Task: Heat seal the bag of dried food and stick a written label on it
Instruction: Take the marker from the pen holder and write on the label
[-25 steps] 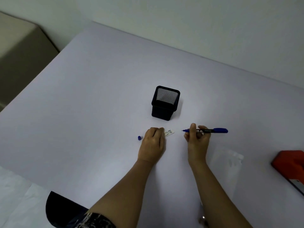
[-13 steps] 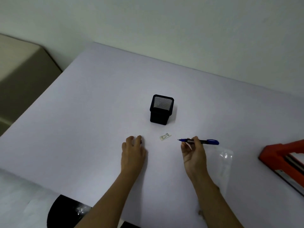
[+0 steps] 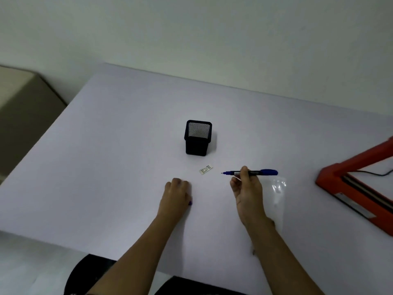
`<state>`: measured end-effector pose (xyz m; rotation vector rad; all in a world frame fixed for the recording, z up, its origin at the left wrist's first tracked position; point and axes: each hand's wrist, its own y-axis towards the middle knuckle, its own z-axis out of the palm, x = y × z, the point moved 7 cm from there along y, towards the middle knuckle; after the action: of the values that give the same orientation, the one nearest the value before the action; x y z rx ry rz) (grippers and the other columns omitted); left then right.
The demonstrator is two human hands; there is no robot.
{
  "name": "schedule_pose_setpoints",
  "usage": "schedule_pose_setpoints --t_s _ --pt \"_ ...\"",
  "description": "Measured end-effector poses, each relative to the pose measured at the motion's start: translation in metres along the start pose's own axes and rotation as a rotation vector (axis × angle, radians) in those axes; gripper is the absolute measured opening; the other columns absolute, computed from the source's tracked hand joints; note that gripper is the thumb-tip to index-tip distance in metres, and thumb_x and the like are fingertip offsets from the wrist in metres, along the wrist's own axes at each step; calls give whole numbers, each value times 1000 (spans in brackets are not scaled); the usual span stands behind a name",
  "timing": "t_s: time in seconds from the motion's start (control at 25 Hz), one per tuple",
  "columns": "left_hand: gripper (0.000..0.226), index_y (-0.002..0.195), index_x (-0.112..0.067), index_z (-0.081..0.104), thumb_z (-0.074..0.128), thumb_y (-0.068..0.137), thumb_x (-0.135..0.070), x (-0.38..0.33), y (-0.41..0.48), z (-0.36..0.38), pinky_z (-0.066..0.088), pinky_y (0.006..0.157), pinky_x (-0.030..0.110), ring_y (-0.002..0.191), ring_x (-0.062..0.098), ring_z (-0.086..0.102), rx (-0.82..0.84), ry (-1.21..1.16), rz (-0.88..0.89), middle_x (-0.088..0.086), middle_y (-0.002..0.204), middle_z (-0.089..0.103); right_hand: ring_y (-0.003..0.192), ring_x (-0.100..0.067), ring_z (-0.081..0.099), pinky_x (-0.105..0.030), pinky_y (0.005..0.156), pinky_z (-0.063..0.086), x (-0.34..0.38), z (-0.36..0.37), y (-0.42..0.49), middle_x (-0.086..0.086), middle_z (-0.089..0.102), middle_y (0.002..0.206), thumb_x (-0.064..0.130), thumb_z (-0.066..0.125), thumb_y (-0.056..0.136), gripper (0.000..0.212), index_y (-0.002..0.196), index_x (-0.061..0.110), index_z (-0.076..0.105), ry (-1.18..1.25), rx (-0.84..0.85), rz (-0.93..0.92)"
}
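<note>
A small white written label (image 3: 205, 169) lies on the table in front of the black mesh pen holder (image 3: 198, 137). My right hand (image 3: 246, 188) holds an uncapped blue pen (image 3: 255, 172) level, its tip pointing left toward the label. My left hand (image 3: 176, 193) rests curled on the table left of the label, with the blue pen cap (image 3: 190, 202) showing at its thumb side. A clear plastic bag (image 3: 277, 194) lies flat to the right of my right hand. The red heat sealer (image 3: 348, 182) stands at the right edge with its arm raised.
The pale table (image 3: 106, 156) ends at a wall behind. A beige cabinet (image 3: 23, 116) stands to the left of the table. A black cable (image 3: 374, 173) runs behind the sealer.
My left hand left the label, slid left to the pen cap and closed over it. My right hand kept the pen. The view tilted up and showed more of the sealer.
</note>
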<state>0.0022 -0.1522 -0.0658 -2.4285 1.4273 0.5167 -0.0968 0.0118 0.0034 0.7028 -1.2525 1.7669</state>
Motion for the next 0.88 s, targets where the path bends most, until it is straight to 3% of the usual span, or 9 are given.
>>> schedule_pose_setpoints --t_s 0.08,0.24,0.4,0.48,0.6,0.72,0.8,0.88 --pt "41 103 -4 58 74 65 4 4 -16 2 56 58 39 72 32 60 -109 -2 89 16 91 63 50 -1 56 -11 56 51 -1 -4 -3 0 52 74 21 48 95 19 79 15 53 -4 -16 -7" --pt "36 119 -9 59 51 89 -29 -3 -51 12 54 75 35 86 29 57 -139 -17 239 14 110 63 50 -1 56 -12 57 52 -4 -11 -5 0 53 74 21 48 95 18 80 14 53 -32 -35 -20" --pt "31 107 -7 65 71 78 -6 -12 -52 18 53 61 31 77 25 54 -112 21 392 11 93 64 51 -1 56 -11 58 52 -6 -13 -4 0 53 74 22 48 95 18 80 14 53 -45 -49 -21" --pt "29 105 -8 63 72 78 -4 -16 -41 8 49 63 28 76 26 59 -53 -88 272 9 89 63 51 -1 56 -11 58 52 -7 -11 -5 1 53 74 22 49 95 18 80 14 53 -53 -48 -17" --pt "26 117 -15 60 60 91 -15 -21 -26 -25 47 77 20 84 18 64 -13 -624 -166 3 90 67 55 -3 56 -12 58 52 -8 -2 -7 1 53 73 22 51 94 18 79 13 54 -77 -23 -19" --pt "32 113 -27 54 67 86 -16 -38 -20 -56 55 78 21 81 14 69 -24 -1063 -281 1 87 67 62 -5 53 -13 61 52 -9 8 -14 1 52 71 23 51 94 19 79 13 55 -97 28 -26" --pt "32 104 -30 51 71 83 -17 -45 -20 -73 56 75 22 79 14 68 -9 -1082 -278 0 86 67 64 -5 54 -14 62 52 -8 15 -18 1 51 71 23 50 95 19 80 12 56 -100 58 -27" --pt "24 95 -28 57 72 81 -16 -44 -19 -81 53 70 17 74 9 64 -2 -941 -257 -4 81 66 62 -5 54 -14 62 52 -7 20 -22 1 51 72 23 49 95 18 82 12 56 -85 71 -23"
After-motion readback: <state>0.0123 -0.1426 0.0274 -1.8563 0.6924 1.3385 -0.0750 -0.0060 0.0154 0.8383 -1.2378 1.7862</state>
